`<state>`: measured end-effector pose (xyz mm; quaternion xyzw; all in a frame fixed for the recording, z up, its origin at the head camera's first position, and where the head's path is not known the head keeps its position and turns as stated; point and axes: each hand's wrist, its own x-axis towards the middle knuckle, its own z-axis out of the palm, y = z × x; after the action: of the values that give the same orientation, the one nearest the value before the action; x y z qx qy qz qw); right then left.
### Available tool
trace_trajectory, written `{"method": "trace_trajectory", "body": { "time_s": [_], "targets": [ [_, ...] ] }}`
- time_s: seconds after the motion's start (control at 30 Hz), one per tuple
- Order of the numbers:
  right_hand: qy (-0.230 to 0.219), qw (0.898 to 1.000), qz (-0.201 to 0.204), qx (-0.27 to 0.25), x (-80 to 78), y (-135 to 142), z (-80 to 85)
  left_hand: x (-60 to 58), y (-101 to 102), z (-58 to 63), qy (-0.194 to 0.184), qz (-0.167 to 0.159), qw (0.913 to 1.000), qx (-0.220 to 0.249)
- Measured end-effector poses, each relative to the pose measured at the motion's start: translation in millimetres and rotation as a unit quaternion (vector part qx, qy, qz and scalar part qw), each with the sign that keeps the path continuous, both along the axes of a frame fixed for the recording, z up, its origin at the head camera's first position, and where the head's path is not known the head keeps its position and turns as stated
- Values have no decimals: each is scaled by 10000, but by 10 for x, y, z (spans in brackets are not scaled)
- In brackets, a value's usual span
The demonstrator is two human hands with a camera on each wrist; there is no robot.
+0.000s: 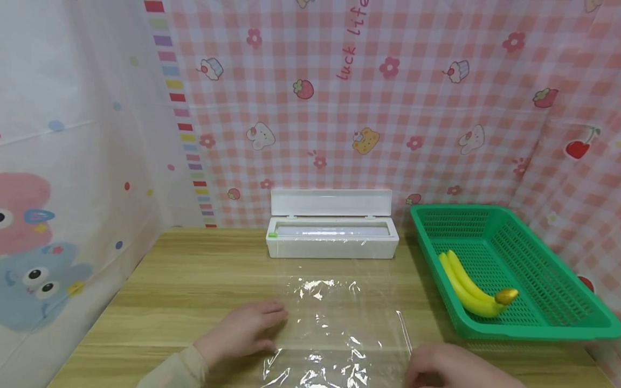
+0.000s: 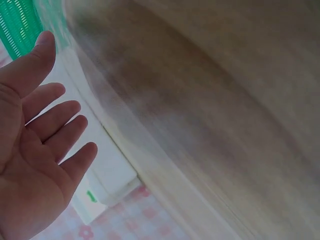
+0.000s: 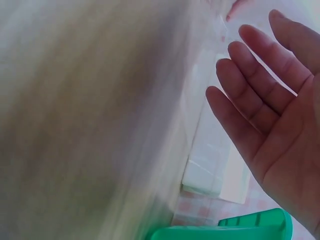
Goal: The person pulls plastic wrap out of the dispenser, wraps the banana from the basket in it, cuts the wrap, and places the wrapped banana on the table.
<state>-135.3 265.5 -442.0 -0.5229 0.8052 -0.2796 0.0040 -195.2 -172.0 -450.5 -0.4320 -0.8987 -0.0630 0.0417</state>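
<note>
A sheet of clear cling film runs from a white cling film dispenser toward the front of the table, wrinkled and shiny near me. The dispenser's lid stands up, and a roll is visible inside. Beside the film's left edge is my left hand, its fingers loosely extended; in the left wrist view the palm holds nothing. My right hand is by the film's right edge, partly cut off by the frame. The right wrist view shows that palm bare, fingers relaxed and thumb apart.
On the right of the wooden table stands a green plastic basket with yellow bananas in it. A small green piece sits at the dispenser's left end. Pink checked cloth hangs behind.
</note>
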Motion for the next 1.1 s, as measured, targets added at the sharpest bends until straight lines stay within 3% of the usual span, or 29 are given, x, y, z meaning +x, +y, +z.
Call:
{"method": "trace_trajectory", "body": {
  "time_s": [0.13, 0.23, 0.5, 0.7, 0.93, 1.1],
  "targets": [
    [-322, 9980, -462, 286, 11, 23, 114, 1, 5, 3, -30, -31, 10000, -8],
    [-164, 9971, -623, 407, 1, 31, 162, -1, 10, 4, 45, -114, 9999, 9],
    [1305, 9830, -1257, 285, -39, 28, 215, -15, 33, -31, 91, -125, 9999, -23],
    [2170, 9663, -1379, -127, -130, 30, 232, -21, 43, -62, 22, 0, 10000, -77],
    [2416, 9548, -1719, -184, -176, 71, 304, -43, 42, -71, -361, 186, 9991, -78],
    [2472, 9487, -1968, -144, -183, 109, 384, -68, 35, -69, -412, 163, 9989, -123]
  ]
}}
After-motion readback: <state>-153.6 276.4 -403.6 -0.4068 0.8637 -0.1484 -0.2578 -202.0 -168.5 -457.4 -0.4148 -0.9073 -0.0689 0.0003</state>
